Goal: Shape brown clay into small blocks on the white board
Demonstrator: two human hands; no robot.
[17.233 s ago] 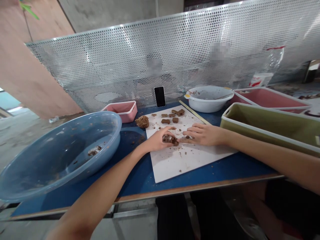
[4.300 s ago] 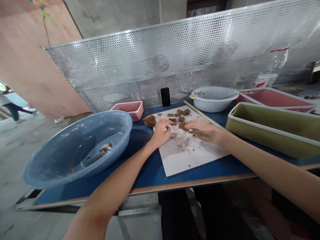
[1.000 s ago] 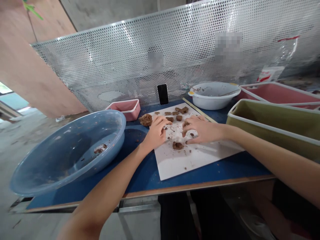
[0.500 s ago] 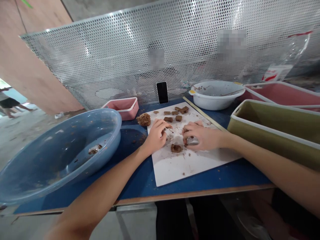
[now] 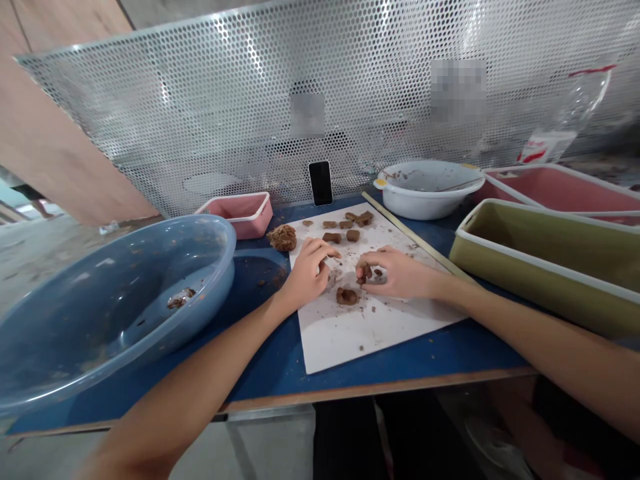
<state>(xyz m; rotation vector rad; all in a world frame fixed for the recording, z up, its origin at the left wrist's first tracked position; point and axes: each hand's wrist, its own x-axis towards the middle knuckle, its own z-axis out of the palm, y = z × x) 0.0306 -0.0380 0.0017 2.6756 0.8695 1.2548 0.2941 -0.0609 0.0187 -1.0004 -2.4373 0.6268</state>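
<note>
My right hand point(image 5: 395, 273) pinches a small crumbly piece of brown clay point(image 5: 365, 272) between thumb and fingers, just above the white board point(image 5: 340, 340). Across from it, my left hand point(image 5: 309, 272) hovers over the board's left part with curved fingers parted from the thumb, and nothing shows in them. A hollowed lump of clay point(image 5: 347, 297) lies on the board between and below both hands. Several short clay pieces point(image 5: 332, 237) rest farther up the board, among scattered crumbs. A rough ball of clay point(image 5: 283, 237) sits by the board's upper left edge.
A large blue basin point(image 5: 210, 313) stands at left, beside a small pink tub point(image 5: 260, 217). At the back are a phone point(image 5: 321, 183), a white basin point(image 5: 425, 205) and perforated metal sheeting point(image 5: 210, 133). A pale stick point(image 5: 415, 233), green trough point(image 5: 525, 280) and pink trough point(image 5: 590, 190) lie rightward.
My right hand has lifted slightly and its fingers have come together, with a clay piece now showing in them. The left hand has barely moved. The whole view has shifted a little.
</note>
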